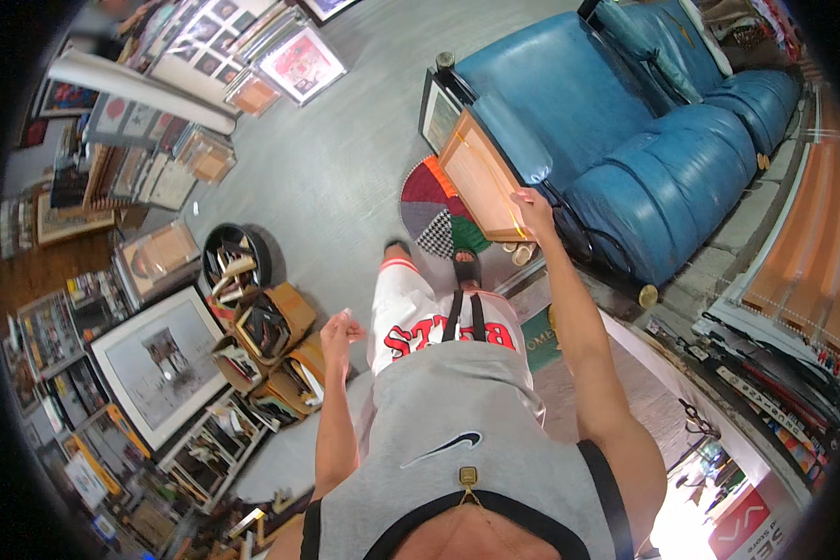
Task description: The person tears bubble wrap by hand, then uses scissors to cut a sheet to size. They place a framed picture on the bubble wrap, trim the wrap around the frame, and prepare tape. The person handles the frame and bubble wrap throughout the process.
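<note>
One wood-backed frame with a yellow cord [479, 168], and one blue couch [551, 70]. One round patchwork mat [420, 207], two dark shoes [468, 269], one pendant [469, 477]. One black round bin [262, 250], at least three brown paper bags [294, 310], one thick white roll [145, 91], and one large picture with a wide white border [140, 364]. The stacked frames [168, 179] overlap too much to count.

Tan panel [481, 177], blue couch [551, 84], patchwork rug [429, 210] with black-and-white checks
</note>
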